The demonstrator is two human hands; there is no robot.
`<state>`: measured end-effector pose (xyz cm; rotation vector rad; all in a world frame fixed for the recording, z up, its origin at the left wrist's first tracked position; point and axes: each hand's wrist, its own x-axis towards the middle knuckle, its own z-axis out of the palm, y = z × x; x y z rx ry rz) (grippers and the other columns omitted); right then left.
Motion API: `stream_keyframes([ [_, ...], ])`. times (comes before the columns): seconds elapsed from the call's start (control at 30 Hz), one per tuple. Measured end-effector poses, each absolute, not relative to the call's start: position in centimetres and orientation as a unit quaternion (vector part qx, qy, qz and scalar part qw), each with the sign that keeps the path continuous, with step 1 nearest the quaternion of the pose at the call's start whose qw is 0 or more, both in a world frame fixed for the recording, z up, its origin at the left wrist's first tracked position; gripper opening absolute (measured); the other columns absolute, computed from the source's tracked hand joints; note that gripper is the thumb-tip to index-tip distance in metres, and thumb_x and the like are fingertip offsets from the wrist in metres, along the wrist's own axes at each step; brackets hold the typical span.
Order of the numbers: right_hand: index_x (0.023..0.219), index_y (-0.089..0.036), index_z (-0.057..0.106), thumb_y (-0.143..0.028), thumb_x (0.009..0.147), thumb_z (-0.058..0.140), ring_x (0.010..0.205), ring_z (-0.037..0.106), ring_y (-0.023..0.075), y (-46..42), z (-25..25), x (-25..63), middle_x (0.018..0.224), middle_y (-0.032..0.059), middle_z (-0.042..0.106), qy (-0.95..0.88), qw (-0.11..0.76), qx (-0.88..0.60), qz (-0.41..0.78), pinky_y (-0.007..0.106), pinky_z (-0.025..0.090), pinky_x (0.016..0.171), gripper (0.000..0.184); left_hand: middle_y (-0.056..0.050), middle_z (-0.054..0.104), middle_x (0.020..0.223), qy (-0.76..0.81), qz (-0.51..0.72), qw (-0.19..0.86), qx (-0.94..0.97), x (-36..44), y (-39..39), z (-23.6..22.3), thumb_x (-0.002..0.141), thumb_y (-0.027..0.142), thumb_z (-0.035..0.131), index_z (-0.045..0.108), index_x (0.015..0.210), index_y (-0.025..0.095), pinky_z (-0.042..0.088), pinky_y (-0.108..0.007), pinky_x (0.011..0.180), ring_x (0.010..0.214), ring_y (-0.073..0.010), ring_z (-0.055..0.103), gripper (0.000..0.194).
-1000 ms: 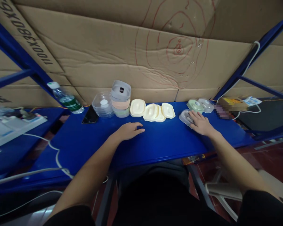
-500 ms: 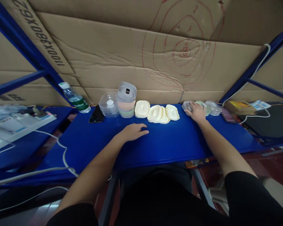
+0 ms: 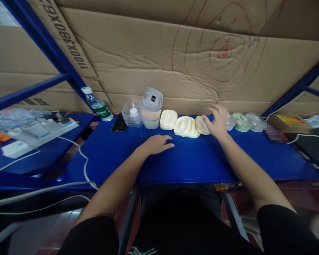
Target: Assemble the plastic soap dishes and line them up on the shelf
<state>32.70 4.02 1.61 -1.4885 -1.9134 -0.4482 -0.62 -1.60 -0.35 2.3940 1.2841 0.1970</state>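
My left hand (image 3: 158, 144) hovers over or rests on the blue table, fingers apart and holding nothing, just in front of the cream lids. My right hand (image 3: 218, 122) is raised with spread fingers between the rightmost cream lid (image 3: 202, 125) and a clear container (image 3: 230, 122), which it partly hides. Several cream lids (image 3: 183, 125) overlap in a row at the middle. Left of them sits a neat stack of cream lids (image 3: 168, 119). Beyond that rises a stack of grey, peach and green containers (image 3: 152, 108), beside nested clear bowls (image 3: 133, 116).
Toward the right stand a green container (image 3: 241, 122), another clear container (image 3: 256, 123) and a cardboard box (image 3: 291, 123). A phone (image 3: 119, 123) and a water bottle (image 3: 98, 107) are at the left, near a power strip (image 3: 39, 137). Cardboard (image 3: 138, 60) walls off the blue table (image 3: 186, 164).
My right hand has lifted off the clear container and moved left toward the cream lids. My left hand keeps nearly the same place. The view has shifted slightly.
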Motion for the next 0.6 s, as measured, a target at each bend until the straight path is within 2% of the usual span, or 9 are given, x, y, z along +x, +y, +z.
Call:
stream_keyframes([
  [0.1, 0.131, -0.023, 0.066, -0.052, 0.101, 0.044, 0.138, 0.051, 0.036, 3.0, 1.2, 29.0, 0.144, 0.0149, 0.062, -0.756, 0.361, -0.532, -0.122, 0.059, 0.032, 0.117, 0.047, -0.007, 0.076, 0.095, 0.473, 0.087, 0.201, 0.853, -0.9, -1.5, -0.1, 0.099, 0.059, 0.049, 0.064, 0.133, 0.02, 0.045, -0.032, 0.078, 0.089, -0.0237, 0.069, 0.054],
  [0.23, 0.131, -0.025, 0.067, -0.055, 0.097, 0.053, 0.139, 0.051, 0.0351, 1.8, -1.1, 27.5, 0.144, 0.0135, 0.063, -0.815, 0.317, -0.482, -0.049, 0.059, 0.027, 0.121, 0.047, -0.007, 0.077, 0.097, 0.475, 0.094, 0.191, 0.854, -0.9, -1.4, -0.1, 0.1, 0.057, 0.049, 0.064, 0.132, 0.019, 0.046, -0.032, 0.079, 0.089, -0.023, 0.069, 0.052],
  [0.33, 0.141, -0.027, 0.062, -0.059, 0.095, 0.057, 0.145, 0.045, 0.0375, 1.4, -2.2, 28.1, 0.152, 0.0143, 0.056, -0.848, 0.253, -0.465, -0.018, 0.064, 0.023, 0.122, 0.056, -0.007, 0.076, 0.099, 0.476, 0.089, 0.19, 0.854, -0.7, -1.3, -0.3, 0.1, 0.056, 0.051, 0.065, 0.131, 0.019, 0.046, -0.032, 0.079, 0.089, -0.0232, 0.069, 0.051],
  [0.4, 0.142, -0.028, 0.062, -0.058, 0.096, 0.057, 0.148, 0.042, 0.0387, 1.5, -2.4, 28.4, 0.155, 0.0141, 0.053, -0.855, 0.226, -0.466, -0.015, 0.068, 0.02, 0.122, 0.054, -0.008, 0.076, 0.099, 0.475, 0.087, 0.192, 0.855, -0.5, -1.2, -0.4, 0.1, 0.056, 0.051, 0.065, 0.131, 0.019, 0.045, -0.032, 0.078, 0.089, -0.0232, 0.069, 0.051],
  [0.5, 0.134, -0.029, 0.067, -0.052, 0.1, 0.054, 0.145, 0.045, 0.0367, 1.6, -2.2, 28.1, 0.153, 0.0127, 0.055, -0.858, 0.215, -0.466, -0.005, 0.067, 0.021, 0.122, 0.043, -0.007, 0.076, 0.099, 0.474, 0.09, 0.196, 0.854, -0.4, -1.1, -0.5, 0.1, 0.056, 0.052, 0.066, 0.131, 0.019, 0.046, -0.032, 0.078, 0.088, -0.0226, 0.069, 0.05],
  [0.6, 0.145, -0.028, 0.058, -0.056, 0.099, 0.055, 0.146, 0.045, 0.0365, 1.8, -1.7, 28.2, 0.157, 0.0128, 0.053, -0.858, 0.216, -0.466, 0.006, 0.065, 0.022, 0.123, 0.053, -0.007, 0.077, 0.099, 0.476, 0.094, 0.2, 0.851, -0.4, -1.2, -0.5, 0.099, 0.056, 0.052, 0.066, 0.13, 0.019, 0.046, -0.031, 0.077, 0.087, -0.0221, 0.069, 0.05],
])
